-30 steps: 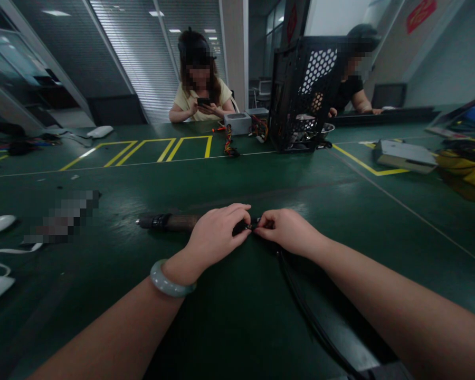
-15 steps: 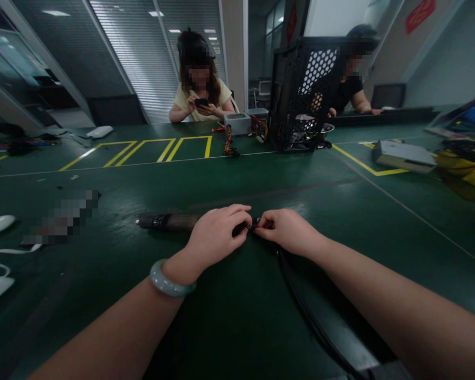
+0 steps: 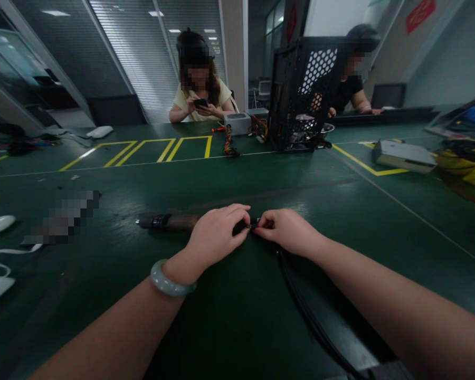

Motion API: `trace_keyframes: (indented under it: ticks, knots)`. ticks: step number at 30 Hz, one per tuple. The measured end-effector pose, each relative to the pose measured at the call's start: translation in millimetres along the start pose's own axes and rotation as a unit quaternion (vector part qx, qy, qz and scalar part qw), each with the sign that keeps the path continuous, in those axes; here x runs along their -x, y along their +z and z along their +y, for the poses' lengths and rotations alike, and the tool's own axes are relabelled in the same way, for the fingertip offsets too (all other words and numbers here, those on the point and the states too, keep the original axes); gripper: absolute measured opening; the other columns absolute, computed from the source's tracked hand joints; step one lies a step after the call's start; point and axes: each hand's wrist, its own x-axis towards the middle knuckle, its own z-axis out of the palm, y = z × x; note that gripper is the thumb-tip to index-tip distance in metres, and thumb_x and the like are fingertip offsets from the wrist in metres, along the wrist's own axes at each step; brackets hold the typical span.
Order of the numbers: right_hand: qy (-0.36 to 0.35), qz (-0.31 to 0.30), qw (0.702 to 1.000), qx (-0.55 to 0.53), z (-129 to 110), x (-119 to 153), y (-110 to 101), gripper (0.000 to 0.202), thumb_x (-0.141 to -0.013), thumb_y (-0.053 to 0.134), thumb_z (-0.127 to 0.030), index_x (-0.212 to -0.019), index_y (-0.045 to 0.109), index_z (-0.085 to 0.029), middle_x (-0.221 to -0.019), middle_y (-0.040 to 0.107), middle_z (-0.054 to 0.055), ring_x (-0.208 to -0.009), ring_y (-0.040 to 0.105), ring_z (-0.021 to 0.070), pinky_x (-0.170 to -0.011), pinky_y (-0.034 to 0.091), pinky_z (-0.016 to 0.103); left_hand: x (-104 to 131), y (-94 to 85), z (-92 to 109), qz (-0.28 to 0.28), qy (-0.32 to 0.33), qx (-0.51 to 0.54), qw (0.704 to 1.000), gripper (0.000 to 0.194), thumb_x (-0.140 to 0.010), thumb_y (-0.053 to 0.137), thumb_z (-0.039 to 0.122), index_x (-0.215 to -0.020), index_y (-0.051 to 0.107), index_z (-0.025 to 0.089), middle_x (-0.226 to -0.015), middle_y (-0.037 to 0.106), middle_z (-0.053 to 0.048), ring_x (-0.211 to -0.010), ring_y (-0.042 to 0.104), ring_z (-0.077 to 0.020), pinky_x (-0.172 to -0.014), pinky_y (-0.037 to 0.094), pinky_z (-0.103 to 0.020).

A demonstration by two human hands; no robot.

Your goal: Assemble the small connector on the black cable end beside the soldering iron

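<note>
We had both hands low on the green worktop, working at one long dark tool. The tool lay flat, its long axis running left to right across our view, with its narrow black tip pointing left and its other end hidden under our left hand. That hand's grip was closed over the near end of the tool, fingers curled on top and thumb tucked under. A pale bangle sat on the left wrist.

Our right hand met the left one fingertip to fingertip, its grip pinched narrow on a small dark piece at the end of the tool; we could not tell exactly what that piece was. A black cable ran from under the right hand back towards us, down to the lower right.

Across the worktop a person in a yellow top held a phone. A black perforated case stood upright to the right of them, with a small grey box and loose coloured wires beside it. Yellow lines marked the far surface.
</note>
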Motion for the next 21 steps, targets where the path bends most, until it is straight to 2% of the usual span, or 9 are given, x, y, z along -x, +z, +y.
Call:
trace_keyframes:
  ticks: [5,13,18,21]
  knots:
    - [0.003,0.007,1.0,0.0,-1.1,0.5,0.5,0.014,-0.081,0.063,-0.034,-0.078,0.068,-0.022,-0.073,0.07,-0.002,-0.063,0.061,0.012,-0.054,0.038,0.023,-0.3,0.9,0.6,0.002,0.003,0.011,1.0,0.012,-0.082,0.058,0.02,-0.093,0.058,0.023,-0.126,0.059,-0.001,-0.107,0.059,-0.0219,-0.085,0.049,-0.038]
    - [0.004,0.011,1.0,-0.011,-2.8,1.2,-0.3,0.014,-0.081,0.063,-0.033,-0.078,0.068,-0.021,-0.074,0.07,-0.001,-0.063,0.061,0.012,-0.055,0.038,0.023,0.0,-0.1,-0.1,0.0,-0.019,0.002,1.0,0.013,-0.083,0.062,0.03,-0.094,0.057,0.022,-0.126,0.059,-0.003,-0.107,0.059,-0.0237,-0.084,0.049,-0.04]
    - [0.01,0.001,1.0,-0.009,-4.4,1.7,-0.9,0.015,-0.082,0.062,-0.034,-0.079,0.069,-0.021,-0.073,0.07,-0.001,-0.062,0.061,0.0121,-0.054,0.038,0.023,-0.8,-1.9,1.2,-0.005,0.001,0.002,1.0,0.009,-0.083,0.058,0.023,-0.092,0.059,0.022,-0.125,0.059,-0.003,-0.106,0.059,-0.0225,-0.084,0.049,-0.038]
    - [0.006,0.004,1.0,-0.008,-5.0,1.5,-0.9,0.014,-0.082,0.063,-0.033,-0.078,0.068,-0.021,-0.074,0.07,-0.001,-0.063,0.061,0.0123,-0.054,0.038,0.023,-0.8,-1.9,2.1,-0.005,0.004,0.003,1.0,0.014,-0.082,0.057,0.019,-0.096,0.059,0.023,-0.126,0.059,-0.001,-0.106,0.059,-0.0218,-0.084,0.049,-0.039]
